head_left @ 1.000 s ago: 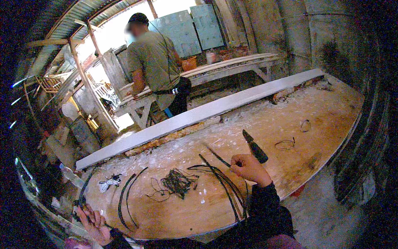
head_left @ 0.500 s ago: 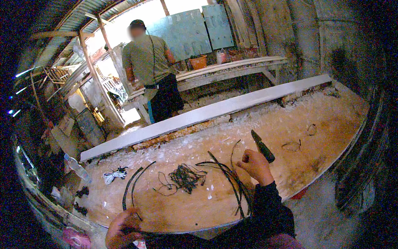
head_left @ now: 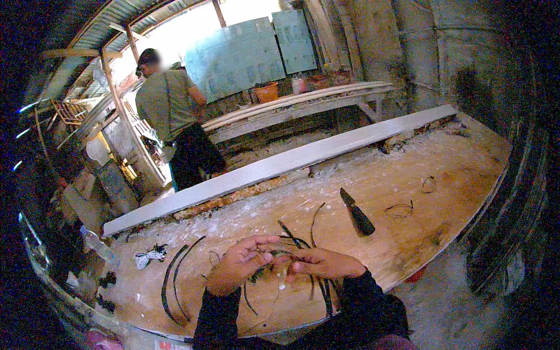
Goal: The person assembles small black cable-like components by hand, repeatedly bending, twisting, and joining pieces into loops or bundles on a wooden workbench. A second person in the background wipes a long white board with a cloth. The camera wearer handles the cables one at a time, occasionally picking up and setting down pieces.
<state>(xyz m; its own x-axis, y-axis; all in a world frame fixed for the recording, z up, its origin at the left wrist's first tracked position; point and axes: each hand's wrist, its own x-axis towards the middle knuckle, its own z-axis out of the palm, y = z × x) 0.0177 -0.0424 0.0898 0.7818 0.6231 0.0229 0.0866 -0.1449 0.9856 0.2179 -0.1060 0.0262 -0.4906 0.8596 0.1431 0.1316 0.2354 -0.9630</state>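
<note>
Pale raw-wood worktop: rough, matt, dusted with white chips. Thin dark strips: smooth, slightly glossy, pliant like rubber or plastic. Dark pointed tool: dull matt. Long grey-white plank: smooth, matt.

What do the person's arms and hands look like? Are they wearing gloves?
No gloves: the left hand and right hand are both bare, with no rings or watch that show. Both forearms are covered by long, dark sleeves that fit snugly and end at the wrists. The cloth looks plain, with no markings.
</note>
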